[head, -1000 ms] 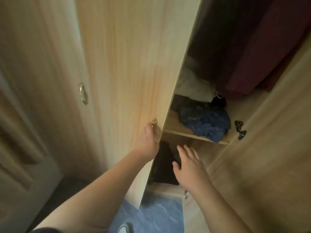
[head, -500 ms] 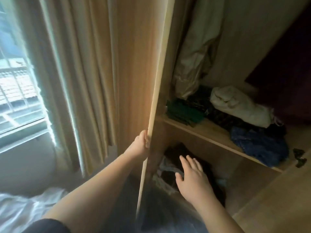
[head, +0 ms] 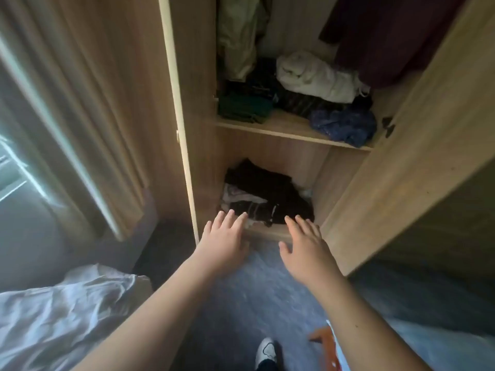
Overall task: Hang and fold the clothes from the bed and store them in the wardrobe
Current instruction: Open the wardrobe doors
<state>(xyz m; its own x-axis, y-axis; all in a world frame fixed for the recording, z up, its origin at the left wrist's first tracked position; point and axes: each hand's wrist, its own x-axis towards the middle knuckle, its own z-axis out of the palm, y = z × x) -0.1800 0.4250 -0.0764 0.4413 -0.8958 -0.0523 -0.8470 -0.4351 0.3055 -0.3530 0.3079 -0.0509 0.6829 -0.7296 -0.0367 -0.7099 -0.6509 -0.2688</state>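
Both hands reach toward the wardrobe's (head: 401,145) bottom compartment, left hand (head: 223,243) and right hand (head: 308,250) flat, fingers spread, holding nothing. Just beyond their fingertips lies a dark pile (head: 270,196) of clothes. On the shelf (head: 284,128) above sit more clothes (head: 316,76). Both doors stand open. The bed (head: 59,314) lies lower left.

The light oak-grain wooden wardrobe (head: 401,170) has a pale wooden shelf (head: 281,128). At its left edge lies a dark green folded garment (head: 245,108), at its right edge a blue crumpled cloth (head: 345,124), and between them a cream bundled cloth (head: 316,77) over dark striped fabric (head: 300,101). A maroon hanging garment (head: 388,36) is above. The bottom pile of clothes (head: 267,194) is black and white. The floor (head: 254,303) is mottled blue-grey, the curtain (head: 93,89) beige.
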